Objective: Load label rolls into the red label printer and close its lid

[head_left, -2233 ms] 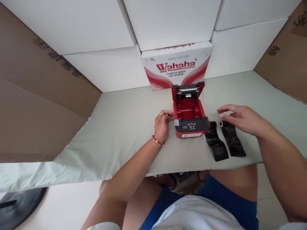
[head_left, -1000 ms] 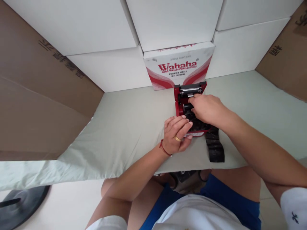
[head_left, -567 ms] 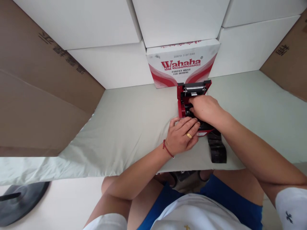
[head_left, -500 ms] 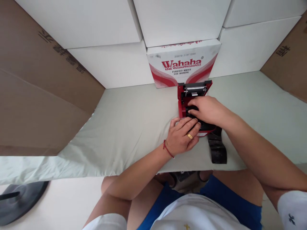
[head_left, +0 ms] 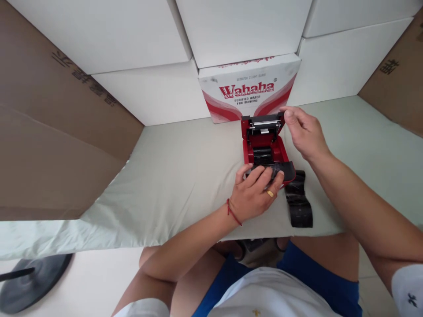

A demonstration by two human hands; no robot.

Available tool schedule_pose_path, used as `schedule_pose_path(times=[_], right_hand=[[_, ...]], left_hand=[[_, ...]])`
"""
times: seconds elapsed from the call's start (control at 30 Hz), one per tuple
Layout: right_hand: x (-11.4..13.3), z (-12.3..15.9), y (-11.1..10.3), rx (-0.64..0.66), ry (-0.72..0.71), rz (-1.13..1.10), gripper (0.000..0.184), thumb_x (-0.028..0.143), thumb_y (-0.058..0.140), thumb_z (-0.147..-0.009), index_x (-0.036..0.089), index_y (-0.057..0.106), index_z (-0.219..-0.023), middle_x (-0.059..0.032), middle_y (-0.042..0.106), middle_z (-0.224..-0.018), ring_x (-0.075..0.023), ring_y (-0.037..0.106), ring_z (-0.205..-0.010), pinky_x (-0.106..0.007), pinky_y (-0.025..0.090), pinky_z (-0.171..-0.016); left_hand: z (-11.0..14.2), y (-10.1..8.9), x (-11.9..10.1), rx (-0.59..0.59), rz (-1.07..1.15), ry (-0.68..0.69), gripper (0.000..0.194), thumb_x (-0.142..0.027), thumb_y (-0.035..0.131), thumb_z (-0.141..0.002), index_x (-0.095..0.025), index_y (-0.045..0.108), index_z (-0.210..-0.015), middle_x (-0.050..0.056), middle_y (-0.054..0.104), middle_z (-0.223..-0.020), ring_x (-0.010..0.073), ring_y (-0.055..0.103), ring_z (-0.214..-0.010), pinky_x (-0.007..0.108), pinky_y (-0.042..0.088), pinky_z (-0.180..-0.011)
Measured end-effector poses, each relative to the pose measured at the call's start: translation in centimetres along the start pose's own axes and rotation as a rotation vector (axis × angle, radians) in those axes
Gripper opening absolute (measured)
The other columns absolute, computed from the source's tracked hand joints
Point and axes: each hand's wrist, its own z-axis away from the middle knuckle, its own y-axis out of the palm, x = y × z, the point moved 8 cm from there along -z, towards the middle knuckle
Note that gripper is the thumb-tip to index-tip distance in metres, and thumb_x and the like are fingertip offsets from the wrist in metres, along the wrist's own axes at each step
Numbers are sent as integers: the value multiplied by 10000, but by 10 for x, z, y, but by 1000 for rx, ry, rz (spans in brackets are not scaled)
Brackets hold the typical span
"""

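A small red printer [head_left: 247, 147] stands on the table with its lid [head_left: 264, 124] raised. A black paper roll [head_left: 262, 154] lies in its open compartment, and the roll's loose end [head_left: 282, 167] runs out over the black front panel. My left hand [head_left: 256, 191] lies on that front panel, fingers flat on the loose end. My right hand [head_left: 306, 132] is at the lid's upper right corner, thumb and fingertips closed on its edge. A second black paper strip [head_left: 298, 204] lies on the table just right of the printer.
A red-and-white "Wahaha" carton [head_left: 247, 90] stands right behind the printer, with white boxes [head_left: 142, 92] stacked around it. Brown cardboard walls stand at left [head_left: 49, 132] and right [head_left: 396, 75]. The pale tablecloth [head_left: 185, 176] ends near my knees. A black round base [head_left: 29, 281] sits on the floor.
My right hand took one black roll from the table, set it in the compartment, then rose to the lid's corner. My left hand moved from the printer's left side onto its front.
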Motion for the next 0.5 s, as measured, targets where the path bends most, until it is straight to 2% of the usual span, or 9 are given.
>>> schedule_pose_path(times=[0.13, 0.23, 0.37, 0.5], right_hand=[[8, 14, -9, -61, -93, -230, 411, 560, 513, -1097, 299, 777, -1272, -46, 802, -1254, -251, 741, -1186, -431, 570, -1069], [14, 22, -18, -58, -143, -321, 373, 531, 529, -1104, 322, 812, -1229, -33, 813, -1216, -241, 741, -1176, -453, 552, -1095], [28, 43, -21, 41, -287, -237, 369, 455, 496, -1125, 319, 833, -1187, -43, 834, -1182, -246, 753, -1172, -473, 549, -1092], [26, 72, -13, 198, -379, -176, 365, 358, 468, -1132, 308, 817, -1228, -46, 820, -1288, -249, 719, -1317, -525, 470, -1219]], left_hand=[[-5, 0, -13, 84, -108, 6, 355, -208, 621, -1022, -181, 681, -1371, 97, 803, -1218, 233, 685, -1176, 424, 374, -1097], [-7, -3, -18, 65, -162, 1, 333, -201, 647, -1014, -161, 707, -1339, 88, 814, -1195, 214, 692, -1142, 397, 406, -1021], [-3, -3, -17, 20, -148, -9, 330, -213, 683, -998, -186, 730, -1324, 74, 824, -1159, 211, 691, -1111, 391, 408, -995], [4, -1, -14, -2, -117, -20, 334, -217, 648, -1009, -229, 741, -1329, 73, 820, -1179, 219, 667, -1131, 399, 391, -1025]])
